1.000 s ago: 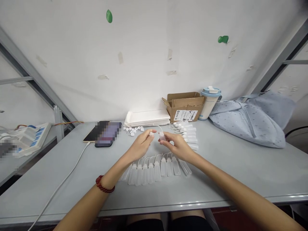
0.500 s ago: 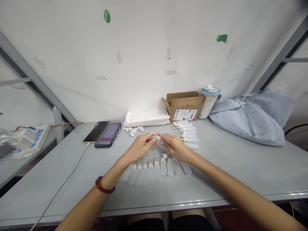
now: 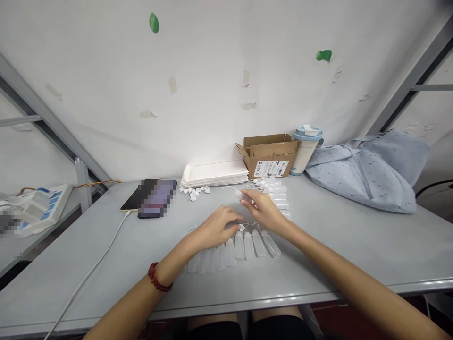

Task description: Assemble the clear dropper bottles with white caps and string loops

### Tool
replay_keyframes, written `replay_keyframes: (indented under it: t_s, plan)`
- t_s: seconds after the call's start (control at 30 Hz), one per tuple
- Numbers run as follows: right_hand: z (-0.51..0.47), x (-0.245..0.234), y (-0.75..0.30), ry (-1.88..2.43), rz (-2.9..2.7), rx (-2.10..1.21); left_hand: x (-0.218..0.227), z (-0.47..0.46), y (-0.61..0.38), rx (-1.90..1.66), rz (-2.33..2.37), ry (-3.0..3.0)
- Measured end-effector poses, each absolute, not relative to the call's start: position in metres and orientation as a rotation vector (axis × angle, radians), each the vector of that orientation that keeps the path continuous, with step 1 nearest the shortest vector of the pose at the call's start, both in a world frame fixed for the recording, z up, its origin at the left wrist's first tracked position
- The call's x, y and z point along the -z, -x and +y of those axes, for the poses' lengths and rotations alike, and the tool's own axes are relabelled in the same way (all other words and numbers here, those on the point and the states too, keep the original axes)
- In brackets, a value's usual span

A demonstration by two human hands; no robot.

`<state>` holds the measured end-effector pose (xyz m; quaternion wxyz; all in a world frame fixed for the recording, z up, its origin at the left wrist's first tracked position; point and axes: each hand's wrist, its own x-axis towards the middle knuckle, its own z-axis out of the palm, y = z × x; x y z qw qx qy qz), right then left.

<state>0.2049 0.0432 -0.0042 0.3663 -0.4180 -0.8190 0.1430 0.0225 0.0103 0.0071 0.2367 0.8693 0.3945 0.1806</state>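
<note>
My right hand (image 3: 261,209) is closed on a small clear plastic bottle (image 3: 245,195) with a thin white tube curling from its top, held just above the table. My left hand (image 3: 216,227) lies lower, fingers curled down over the near row of small clear bottles (image 3: 247,244) that lie side by side on the grey table (image 3: 329,255); whether it grips one is hidden. A second group of the same bottles (image 3: 278,192) lies behind my right hand. Small white caps (image 3: 193,192) are scattered behind my left hand.
A stack of white trays (image 3: 214,173), an open cardboard box (image 3: 271,156) and a lidded cup (image 3: 305,148) stand along the wall. A blue cloth bag (image 3: 364,172) lies at the right. A phone on a tablet (image 3: 150,197) with a white cable (image 3: 90,271) lies at the left.
My hands have parted. The left hand dropped onto the near row of bottles; the right hand moved slightly back with the small bottle in it.
</note>
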Motion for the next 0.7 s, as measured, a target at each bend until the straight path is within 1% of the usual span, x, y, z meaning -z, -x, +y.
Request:
replay_keyframes:
  t_s: [0.1, 0.53, 0.7]
  plan:
    - [0.0431, 0.0043, -0.2048, 1.074, -2.106, -0.366, -0.0038, 0.0086, -0.0242, -0.430, 1.058, -2.431]
    - [0.0427, 0.0050, -0.2032, 1.114, -2.130, -0.361, -0.0011, 0.0092, -0.0255, -0.370, 1.196, -2.399]
    - [0.0435, 0.0042, -0.2040, 1.102, -2.124, -0.385, -0.0013, 0.0096, -0.0246, -0.418, 1.204, -2.346]
